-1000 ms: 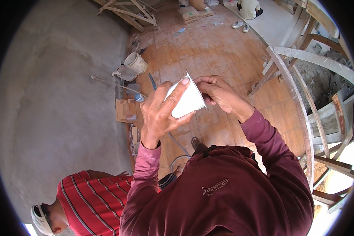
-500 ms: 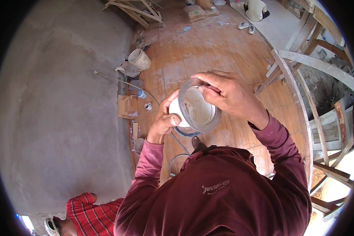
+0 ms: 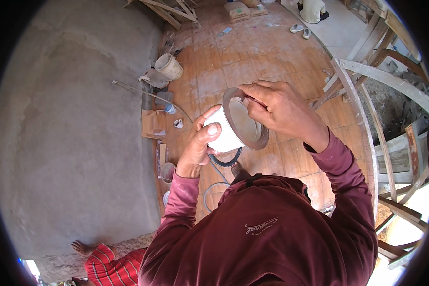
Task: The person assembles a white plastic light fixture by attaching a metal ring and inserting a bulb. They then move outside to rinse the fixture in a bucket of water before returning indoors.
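Observation:
A white cup-shaped fitting (image 3: 224,136) with a wide flat grey rim is held up in front of my chest. Its side is tilted so that the white outer wall faces left and the round opening faces right. My left hand (image 3: 199,147) wraps round the wall, its thumb pressed on the near side. At the upper right of the rim, my right hand (image 3: 283,109) grips with thumb and fingers, the fingertips partly inside the opening. Below the fitting a dark round edge (image 3: 226,163) shows near my foot, mostly hidden.
Along the grey wall (image 3: 81,133) at left stand a dirty white bucket (image 3: 169,67), a cardboard box (image 3: 152,125) and a hose (image 3: 206,168). Wooden frames (image 3: 355,105) rise at right. A person in red stripes (image 3: 112,264) is at lower left; another person (image 3: 312,10) sits far off.
The fitting has been tipped, showing more of its white outer wall and less of its inside. My hands keep their hold. The person in red stripes has shifted, with a hand now visible.

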{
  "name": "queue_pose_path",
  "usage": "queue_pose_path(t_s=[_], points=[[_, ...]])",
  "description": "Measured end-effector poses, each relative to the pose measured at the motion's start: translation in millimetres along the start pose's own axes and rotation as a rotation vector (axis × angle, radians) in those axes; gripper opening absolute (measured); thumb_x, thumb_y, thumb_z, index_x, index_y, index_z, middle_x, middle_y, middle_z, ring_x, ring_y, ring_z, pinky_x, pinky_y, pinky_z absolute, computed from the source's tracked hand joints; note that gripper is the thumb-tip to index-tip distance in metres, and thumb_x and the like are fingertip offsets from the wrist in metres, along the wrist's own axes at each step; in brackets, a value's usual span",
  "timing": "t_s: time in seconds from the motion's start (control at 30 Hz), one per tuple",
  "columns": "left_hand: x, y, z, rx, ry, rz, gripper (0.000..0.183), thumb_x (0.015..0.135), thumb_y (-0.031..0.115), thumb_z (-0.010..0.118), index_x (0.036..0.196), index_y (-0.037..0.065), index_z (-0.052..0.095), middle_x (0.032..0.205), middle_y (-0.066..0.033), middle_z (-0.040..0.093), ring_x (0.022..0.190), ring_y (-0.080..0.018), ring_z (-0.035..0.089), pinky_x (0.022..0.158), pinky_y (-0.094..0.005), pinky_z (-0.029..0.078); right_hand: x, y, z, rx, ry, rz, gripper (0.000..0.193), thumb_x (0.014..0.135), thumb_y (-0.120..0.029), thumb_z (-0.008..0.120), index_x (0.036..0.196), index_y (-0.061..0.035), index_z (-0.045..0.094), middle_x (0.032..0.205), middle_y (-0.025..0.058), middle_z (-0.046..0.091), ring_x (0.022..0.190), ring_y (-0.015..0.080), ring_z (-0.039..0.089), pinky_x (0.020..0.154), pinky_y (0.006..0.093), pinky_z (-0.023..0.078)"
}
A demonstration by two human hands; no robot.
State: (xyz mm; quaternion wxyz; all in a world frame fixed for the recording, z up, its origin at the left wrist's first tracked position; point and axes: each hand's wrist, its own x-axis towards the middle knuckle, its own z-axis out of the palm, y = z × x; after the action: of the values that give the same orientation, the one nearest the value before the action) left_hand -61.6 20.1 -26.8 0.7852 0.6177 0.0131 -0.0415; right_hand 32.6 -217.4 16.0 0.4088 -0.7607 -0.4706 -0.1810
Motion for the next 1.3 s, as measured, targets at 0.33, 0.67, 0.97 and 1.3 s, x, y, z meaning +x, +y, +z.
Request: queue_pose_path(t_s=[0.33,0.67,0.97,1.3], points=[[-10,23,13,-0.029,-0.088,-0.111,0.078,0.088,0.055,0.067,0.142,0.000,0.054,0.083,-0.0021,0.063,0.046,-0.0042,0.046,0.034,-0.0184,0.029,4,0,17,-0.183,0.123,-0.145,0.016,0.089,-0.015,0.071,0.087,0.0006,0.066,0.075,0.0129,0.064,0.067,0.0334,0.069,0.061,0.0425,0.056],[-30,30,17,-0.090,-0.129,0.013,0.096,0.077,0.055,0.077,0.145,-0.008,0.050,0.111,-0.0112,0.072,0.083,-0.0129,0.072,0.066,-0.0229,0.058,1,1,5,0.162,-0.024,-0.024,0.028,0.092,-0.012,0.070,0.117,0.0012,0.072,0.088,0.0182,0.066,0.082,0.0361,0.067,0.077,0.0437,0.055],[-23,27,18,-0.095,-0.146,-0.018,0.092,0.081,0.057,0.073,0.146,-0.004,0.050,0.097,-0.0042,0.070,0.058,-0.0055,0.062,0.039,-0.0170,0.042,-7,-9,-37,0.381,0.147,0.183,0.014,0.101,-0.009,0.067,0.113,-0.0012,0.065,0.099,0.0046,0.064,0.084,0.0166,0.065,0.076,0.0293,0.050],[-14,23,42,0.096,-0.060,0.169,0.088,0.077,0.047,0.082,0.145,-0.002,0.054,0.119,-0.0092,0.070,0.104,-0.0146,0.068,0.085,-0.0273,0.055,-28,-20,-18,-0.021,0.210,0.138,0.021,0.091,-0.012,0.078,0.094,-0.0058,0.059,0.084,0.0091,0.061,0.067,0.0266,0.065,0.060,0.0373,0.051]])
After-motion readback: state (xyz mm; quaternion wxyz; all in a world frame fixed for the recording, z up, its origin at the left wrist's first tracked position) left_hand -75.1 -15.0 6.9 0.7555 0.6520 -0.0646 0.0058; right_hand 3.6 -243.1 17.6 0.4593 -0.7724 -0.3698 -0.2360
